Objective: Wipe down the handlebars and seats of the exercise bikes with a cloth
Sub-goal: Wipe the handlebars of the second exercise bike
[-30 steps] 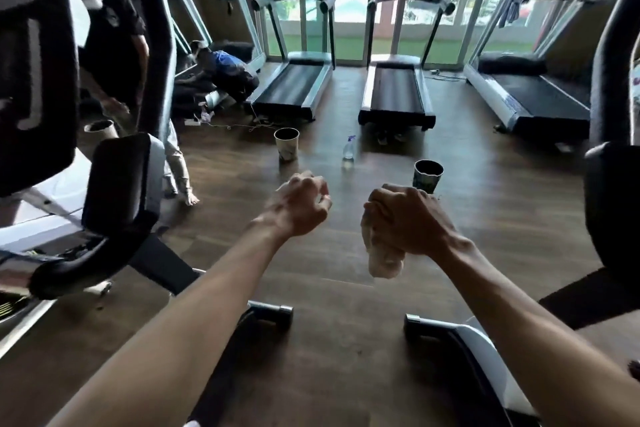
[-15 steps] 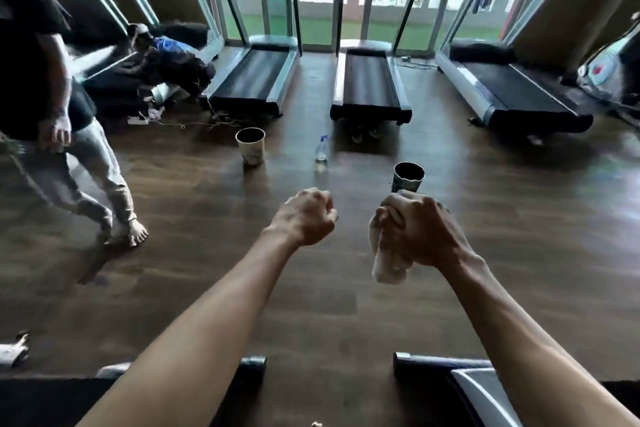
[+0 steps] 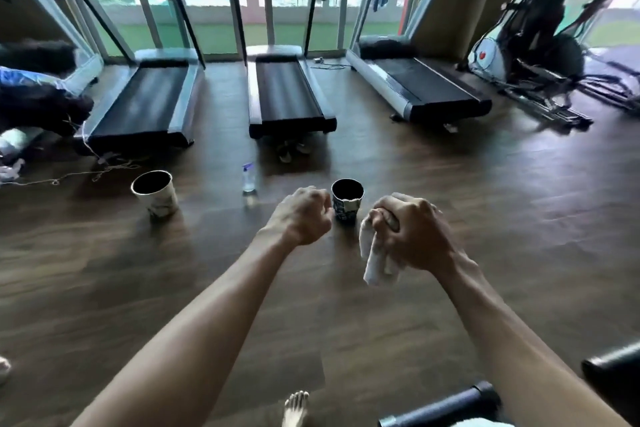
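Observation:
My right hand [image 3: 412, 232] grips a bunched white cloth [image 3: 375, 262], whose end hangs below the fist. My left hand [image 3: 301, 217] is curled into a fist beside it and holds nothing. Both arms reach forward over the wooden floor. A black bar of an exercise machine [image 3: 446, 404] shows at the bottom right, below my right forearm. An exercise machine [image 3: 540, 42] with black handles stands at the far right by the window.
Three treadmills [image 3: 287, 94] line the window wall. On the floor ahead stand a white cup [image 3: 156, 192], a dark cup [image 3: 346, 203] and a small spray bottle [image 3: 248, 178]. Bags [image 3: 38, 100] and cords lie at the left. My bare foot [image 3: 296, 407] shows below.
The view has swung right and forward: the bike parts at the left and the standing person are out of sight, and the machine at the far right has appeared. Both hands keep their grips.

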Tool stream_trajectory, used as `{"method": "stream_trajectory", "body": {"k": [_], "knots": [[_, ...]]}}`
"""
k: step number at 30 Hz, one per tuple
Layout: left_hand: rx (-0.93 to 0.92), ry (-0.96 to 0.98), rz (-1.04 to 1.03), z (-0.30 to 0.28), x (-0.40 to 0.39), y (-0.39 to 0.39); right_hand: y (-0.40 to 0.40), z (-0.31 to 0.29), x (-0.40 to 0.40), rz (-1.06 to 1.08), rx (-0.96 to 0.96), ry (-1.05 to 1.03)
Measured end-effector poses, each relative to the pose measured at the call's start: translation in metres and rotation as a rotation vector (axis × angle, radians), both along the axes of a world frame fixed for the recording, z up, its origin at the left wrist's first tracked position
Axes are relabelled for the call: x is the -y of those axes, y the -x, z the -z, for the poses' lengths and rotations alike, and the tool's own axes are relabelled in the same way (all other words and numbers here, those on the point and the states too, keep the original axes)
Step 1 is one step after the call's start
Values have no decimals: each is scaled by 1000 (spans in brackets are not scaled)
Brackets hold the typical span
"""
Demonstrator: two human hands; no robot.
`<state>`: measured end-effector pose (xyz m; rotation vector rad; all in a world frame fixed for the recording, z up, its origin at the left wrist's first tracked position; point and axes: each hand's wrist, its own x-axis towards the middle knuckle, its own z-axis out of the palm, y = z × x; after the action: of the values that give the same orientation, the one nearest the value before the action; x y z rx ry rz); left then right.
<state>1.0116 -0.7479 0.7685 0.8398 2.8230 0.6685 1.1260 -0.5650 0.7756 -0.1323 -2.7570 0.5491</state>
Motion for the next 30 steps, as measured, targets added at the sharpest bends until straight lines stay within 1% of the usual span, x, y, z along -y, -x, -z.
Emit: {"method": "stream_trajectory", "body": {"k": [4,8,12,17,21,25,30], "knots": [[-9,25,166,-14,-78,80,48,-11,-57,175,-27,7],[-54,45,366,-18,-171,128,74,-15,-120,364,-50,53],[-66,56,596,-3,-270,142,82,-5,-185,507,-57,60],[-110,3,793,8,-401,158,86,9,-281,691,-67,12],[-129,36,930,1,-486,168,84,4,-352,809,-86,14],[-112,-28,1036,-13,-573,181,87,-6,-412,918,-138,-15],[-116,-31,1225,-12,-681,170,77,-7,-476,1082,-154,-31]]}}
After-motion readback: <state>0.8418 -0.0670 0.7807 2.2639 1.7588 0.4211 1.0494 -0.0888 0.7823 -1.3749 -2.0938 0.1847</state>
